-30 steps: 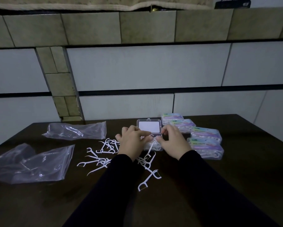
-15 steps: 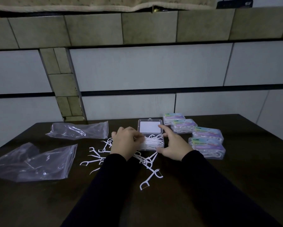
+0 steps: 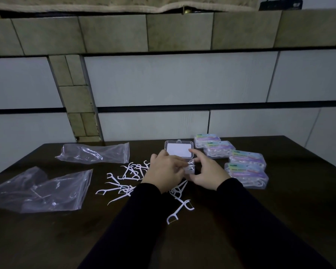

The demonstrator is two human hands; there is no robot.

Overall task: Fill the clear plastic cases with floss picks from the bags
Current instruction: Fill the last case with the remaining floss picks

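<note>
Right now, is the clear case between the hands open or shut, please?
Open: the clear case has its lid folded back, floss picks showing inside.

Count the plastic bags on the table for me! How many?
2. One bag lies at the far left of the table, the other bag nearer, at the left edge. None looks hidden.
</note>
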